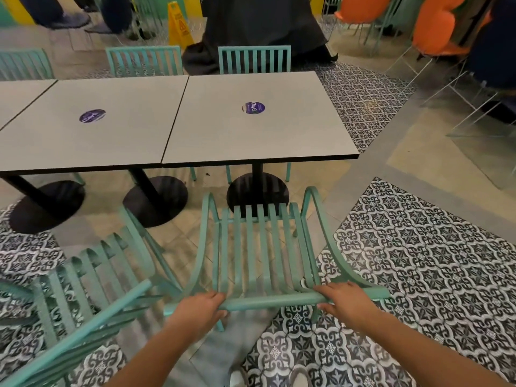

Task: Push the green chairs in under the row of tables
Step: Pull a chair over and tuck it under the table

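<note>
A green slatted chair (259, 247) stands in front of me, its seat facing the right-hand grey table (293, 129) and outside the table's near edge. My left hand (199, 308) grips the chair's top rail at its left end. My right hand (342, 298) grips the same rail at its right end. A second green chair (92, 277) stands to the left, turned at an angle, before the middle table (125, 135). Three more green chairs (254, 60) stand along the far side of the table row.
Black round table bases (258, 194) sit under the tables. A yellow wet-floor sign (180, 23) and people's legs are beyond the tables. Orange chairs (435, 32) stand at the far right. Patterned tile floor (432, 261) spreads to my right.
</note>
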`<state>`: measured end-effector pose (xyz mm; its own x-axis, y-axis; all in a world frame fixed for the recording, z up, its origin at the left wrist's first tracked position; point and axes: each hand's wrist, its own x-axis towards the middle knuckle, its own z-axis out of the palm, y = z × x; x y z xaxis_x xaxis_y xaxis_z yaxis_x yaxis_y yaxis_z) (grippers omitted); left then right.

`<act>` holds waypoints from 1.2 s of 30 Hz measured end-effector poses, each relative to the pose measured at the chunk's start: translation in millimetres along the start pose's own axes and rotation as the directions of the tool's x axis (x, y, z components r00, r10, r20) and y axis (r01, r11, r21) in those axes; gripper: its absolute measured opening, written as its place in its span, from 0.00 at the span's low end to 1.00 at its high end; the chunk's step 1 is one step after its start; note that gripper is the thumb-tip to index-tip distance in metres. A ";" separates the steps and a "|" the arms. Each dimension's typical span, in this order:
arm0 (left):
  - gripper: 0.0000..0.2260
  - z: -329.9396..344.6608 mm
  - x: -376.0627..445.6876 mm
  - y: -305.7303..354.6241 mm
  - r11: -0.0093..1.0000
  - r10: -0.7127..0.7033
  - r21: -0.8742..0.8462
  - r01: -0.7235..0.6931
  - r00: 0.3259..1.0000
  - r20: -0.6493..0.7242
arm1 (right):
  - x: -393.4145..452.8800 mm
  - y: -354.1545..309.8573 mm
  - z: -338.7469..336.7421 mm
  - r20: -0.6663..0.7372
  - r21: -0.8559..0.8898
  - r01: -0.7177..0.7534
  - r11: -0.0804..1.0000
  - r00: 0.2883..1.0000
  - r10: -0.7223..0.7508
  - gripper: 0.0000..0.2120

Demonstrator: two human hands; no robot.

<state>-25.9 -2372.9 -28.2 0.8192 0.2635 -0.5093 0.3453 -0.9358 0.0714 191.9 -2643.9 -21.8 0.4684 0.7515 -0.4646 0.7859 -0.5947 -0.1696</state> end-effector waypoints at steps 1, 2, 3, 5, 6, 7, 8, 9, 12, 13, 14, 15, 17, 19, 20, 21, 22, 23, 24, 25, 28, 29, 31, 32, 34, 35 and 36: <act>0.17 -1.8 0.4 0.7 1.000 0.011 0.019 -0.011 1.000 -0.001 | 1.7 -0.7 -2.7 0.008 -0.038 0.013 0.999 1.000 -0.013 0.24; 0.16 -4.6 0.8 1.0 0.999 0.023 0.038 -0.023 1.000 -0.003 | 4.2 -1.2 -4.8 0.003 -0.070 0.031 0.997 1.000 -0.031 0.28; 0.16 -6.5 1.7 -0.2 0.998 0.029 0.059 -0.029 1.000 -0.003 | 6.8 -0.7 -5.6 -0.012 -0.086 0.054 0.995 0.998 -0.055 0.33; 0.16 -9.7 5.6 -4.5 0.996 0.033 0.085 -0.032 0.999 -0.011 | 13.1 0.6 -7.2 -0.018 -0.092 0.081 0.992 0.996 -0.083 0.39; 0.16 -10.7 7.4 -6.9 0.995 0.035 0.089 -0.034 0.999 -0.008 | 16.6 0.9 -7.4 -0.018 -0.090 0.081 0.993 0.996 -0.083 0.35; 0.16 -11.2 10.0 -9.0 0.995 0.038 0.088 -0.037 0.999 -0.006 | 20.0 1.1 -8.8 -0.016 -0.091 0.067 0.994 0.997 -0.069 0.28; 0.16 -13.0 13.8 -10.4 0.996 0.039 0.083 -0.038 0.999 -0.002 | 23.2 2.6 -10.4 -0.021 -0.083 0.054 0.995 0.998 -0.056 0.23; 0.16 -14.1 16.2 -11.0 0.996 0.039 0.079 -0.039 0.999 0.004 | 24.9 3.1 -11.9 -0.029 -0.073 0.048 0.996 0.998 -0.050 0.20; 0.16 -19.9 25.2 -13.2 0.997 0.040 0.071 -0.042 0.999 0.020 | 34.1 8.0 -16.9 -0.030 -0.071 0.051 0.996 0.998 -0.053 0.18; 0.16 -22.5 28.4 -13.7 0.996 0.043 0.073 -0.045 0.999 0.023 | 36.8 9.2 -19.8 -0.025 -0.078 0.052 0.996 0.998 -0.054 0.19; 0.15 -25.5 31.2 -13.9 0.996 0.046 0.073 -0.048 0.999 0.027 | 40.0 10.2 -22.1 -0.025 -0.079 0.053 0.996 0.998 -0.055 0.19; 0.15 -28.6 35.0 -14.9 0.996 0.046 0.072 -0.048 0.998 0.033 | 44.1 11.4 -24.6 -0.028 -0.077 0.054 0.996 0.998 -0.056 0.20; 0.15 -34.0 42.5 -17.2 0.996 0.045 0.072 -0.047 0.998 0.033 | 52.4 13.9 -28.1 -0.035 -0.076 0.051 0.996 0.998 -0.054 0.19; 0.16 -39.3 51.7 -22.8 0.996 0.044 0.079 -0.046 0.999 0.022 | 61.4 16.2 -31.5 -0.039 -0.087 0.054 0.995 0.998 -0.058 0.16; 0.16 -41.5 56.5 -26.0 0.996 0.045 0.080 -0.047 0.999 0.019 | 65.7 17.5 -33.0 -0.042 -0.080 0.056 0.995 0.997 -0.060 0.15; 0.16 -43.0 61.6 -29.0 0.996 0.048 0.078 -0.049 0.999 0.019 | 69.8 18.9 -34.9 -0.043 -0.073 0.058 0.996 0.997 -0.061 0.15; 0.16 -44.7 67.1 -31.4 0.996 0.051 0.077 -0.053 0.998 0.020 | 74.4 21.2 -36.5 -0.044 -0.065 0.058 0.996 0.997 -0.061 0.15; 0.16 -46.6 71.3 -32.6 0.995 0.054 0.080 -0.056 0.998 0.024 | 78.9 23.1 -38.1 -0.044 -0.057 0.056 0.997 0.997 -0.058 0.15; 0.16 -48.9 74.8 -32.8 0.994 0.057 0.087 -0.059 0.998 0.026 | 83.2 25.6 -39.4 -0.041 -0.052 0.055 0.997 0.998 -0.057 0.15; 0.16 -51.1 78.7 -32.5 0.993 0.060 0.098 -0.062 0.998 0.024 | 87.1 28.1 -41.5 -0.041 -0.055 0.054 0.997 0.998 -0.056 0.15; 0.16 -56.5 89.9 -31.9 0.992 0.061 0.111 -0.063 0.998 0.014 | 97.9 35.2 -48.3 -0.043 -0.061 0.056 0.997 0.997 -0.059 0.15; 0.16 -59.0 93.6 -32.5 0.992 0.058 0.111 -0.059 0.998 0.011 | 101.7 36.8 -50.8 -0.047 -0.059 0.059 0.997 0.997 -0.062 0.15; 0.16 -64.7 101.7 -34.9 0.993 0.054 0.105 -0.055 0.998 0.014 | 109.4 39.2 -54.8 -0.044 -0.062 0.059 0.996 0.997 -0.062 0.15; 0.16 -66.5 104.8 -36.5 0.993 0.056 0.101 -0.057 0.998 0.014 | 112.5 39.9 -56.0 -0.042 -0.064 0.057 0.996 0.997 -0.060 0.15; 0.16 -69.8 111.3 -41.2 0.994 0.064 0.082 -0.065 0.998 0.011 | 120.3 42.0 -58.3 -0.039 -0.059 0.051 0.997 0.998 -0.054 0.14; 0.16 -71.0 114.7 -43.7 0.995 0.068 0.074 -0.069 0.998 0.012 | 123.7 43.0 -59.5 -0.038 -0.053 0.050 0.997 0.998 -0.052 0.14; 0.16 -72.1 118.6 -46.4 0.995 0.069 0.069 -0.070 0.997 0.016 | 127.4 43.7 -60.9 -0.035 -0.049 0.046 0.998 0.998 -0.048 0.13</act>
<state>88.3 -2281.3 -30.0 0.8339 0.1941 -0.5167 0.2542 -0.9660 0.0474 310.5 -2556.7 -35.5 0.4441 0.7889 -0.4248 0.8256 -0.5445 -0.1481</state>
